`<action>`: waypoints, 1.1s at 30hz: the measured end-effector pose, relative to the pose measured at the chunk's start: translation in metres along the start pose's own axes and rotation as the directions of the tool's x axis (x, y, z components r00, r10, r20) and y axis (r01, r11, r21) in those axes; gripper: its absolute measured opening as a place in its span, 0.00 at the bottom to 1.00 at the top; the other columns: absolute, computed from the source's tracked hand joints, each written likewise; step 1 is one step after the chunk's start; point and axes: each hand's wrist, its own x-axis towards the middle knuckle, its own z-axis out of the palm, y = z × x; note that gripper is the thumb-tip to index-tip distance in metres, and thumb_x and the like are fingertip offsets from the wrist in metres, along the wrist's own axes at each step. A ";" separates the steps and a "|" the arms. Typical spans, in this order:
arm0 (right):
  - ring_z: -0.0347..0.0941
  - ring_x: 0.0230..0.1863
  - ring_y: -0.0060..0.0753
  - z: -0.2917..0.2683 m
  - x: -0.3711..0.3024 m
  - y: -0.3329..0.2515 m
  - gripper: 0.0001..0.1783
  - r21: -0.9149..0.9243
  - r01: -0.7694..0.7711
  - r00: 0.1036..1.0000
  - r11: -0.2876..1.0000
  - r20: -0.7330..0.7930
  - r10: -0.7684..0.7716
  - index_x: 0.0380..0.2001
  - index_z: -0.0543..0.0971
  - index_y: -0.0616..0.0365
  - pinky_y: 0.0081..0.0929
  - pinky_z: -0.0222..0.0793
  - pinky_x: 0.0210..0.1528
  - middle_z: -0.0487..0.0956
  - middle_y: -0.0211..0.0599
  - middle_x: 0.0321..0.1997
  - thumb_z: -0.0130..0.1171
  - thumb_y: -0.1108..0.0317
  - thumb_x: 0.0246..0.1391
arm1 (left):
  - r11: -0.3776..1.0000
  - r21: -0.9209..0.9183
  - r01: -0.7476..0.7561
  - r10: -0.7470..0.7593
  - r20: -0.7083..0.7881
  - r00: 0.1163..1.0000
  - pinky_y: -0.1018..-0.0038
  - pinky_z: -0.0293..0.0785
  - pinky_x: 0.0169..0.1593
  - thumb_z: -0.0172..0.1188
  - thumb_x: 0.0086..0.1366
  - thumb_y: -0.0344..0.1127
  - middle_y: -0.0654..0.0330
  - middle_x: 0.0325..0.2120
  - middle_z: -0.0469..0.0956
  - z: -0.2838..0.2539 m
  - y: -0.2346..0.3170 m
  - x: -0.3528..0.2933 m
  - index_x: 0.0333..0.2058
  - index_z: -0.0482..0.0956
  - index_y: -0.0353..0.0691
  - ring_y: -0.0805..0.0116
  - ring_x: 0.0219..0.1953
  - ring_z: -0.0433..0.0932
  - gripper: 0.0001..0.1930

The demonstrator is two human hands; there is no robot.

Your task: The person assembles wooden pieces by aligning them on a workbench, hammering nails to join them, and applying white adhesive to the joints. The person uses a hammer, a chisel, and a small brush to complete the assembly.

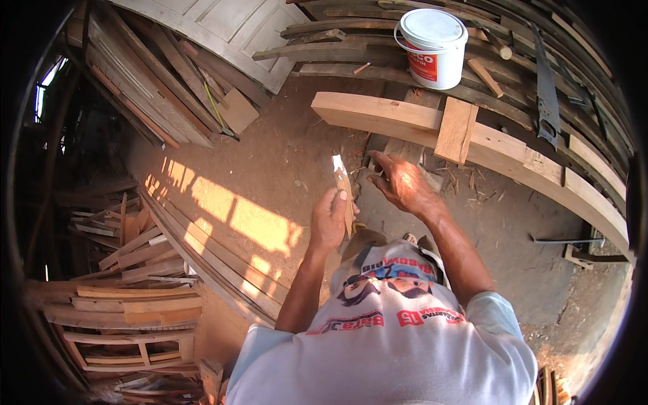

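Observation:
My left hand (328,221) is closed around a thin wooden stick (342,182), its thumb pressed along the side. The stick points away from me, and its far tip is coated in something white. To the right of it, my right hand (403,185) hovers with fingers half bent and apart, holding nothing that I can see. Just beyond that hand lies a long timber beam (385,112). A short wooden block (456,129) sits across the beam. Past the beam, a white bucket (435,57) with a lid, a handle and a red label stands on stacked boards.
A handsaw (547,94) lies on the stacked boards (331,50) at the far right. Planks lean by a white panelled door (223,27) at the far left. Scrap wood (135,256) is heaped on the left, beside long boards (223,270). Wood chips litter the ground near the beam.

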 end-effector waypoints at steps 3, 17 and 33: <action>0.85 0.44 0.49 -0.002 -0.002 0.004 0.23 0.160 -0.098 0.993 0.982 0.081 0.085 0.58 0.82 0.68 0.41 0.80 0.49 0.87 0.53 0.45 0.63 0.58 0.72 | 0.999 0.014 -0.039 0.038 0.071 0.997 0.72 0.78 0.36 0.49 0.86 0.43 0.61 0.29 0.83 0.010 0.008 0.002 0.44 0.78 0.36 0.74 0.31 0.81 0.17; 0.71 0.29 0.15 0.021 -0.018 0.065 0.16 0.597 -0.376 0.906 0.708 0.075 0.418 0.32 0.82 0.57 0.22 0.69 0.30 0.80 0.22 0.28 0.71 0.59 0.70 | 1.000 0.000 -0.006 0.006 0.271 0.963 0.73 0.80 0.39 0.50 0.84 0.42 0.59 0.30 0.82 0.025 -0.007 0.057 0.49 0.80 0.31 0.74 0.33 0.82 0.18; 0.86 0.48 0.48 -0.018 0.038 -0.007 0.24 0.302 -0.576 0.816 0.760 0.163 0.555 0.54 0.82 0.65 0.43 0.79 0.52 0.88 0.54 0.48 0.67 0.54 0.69 | 0.975 -0.201 0.089 -0.013 0.352 0.936 0.74 0.78 0.46 0.62 0.79 0.40 0.64 0.34 0.85 0.004 -0.007 0.157 0.47 0.86 0.33 0.74 0.39 0.81 0.13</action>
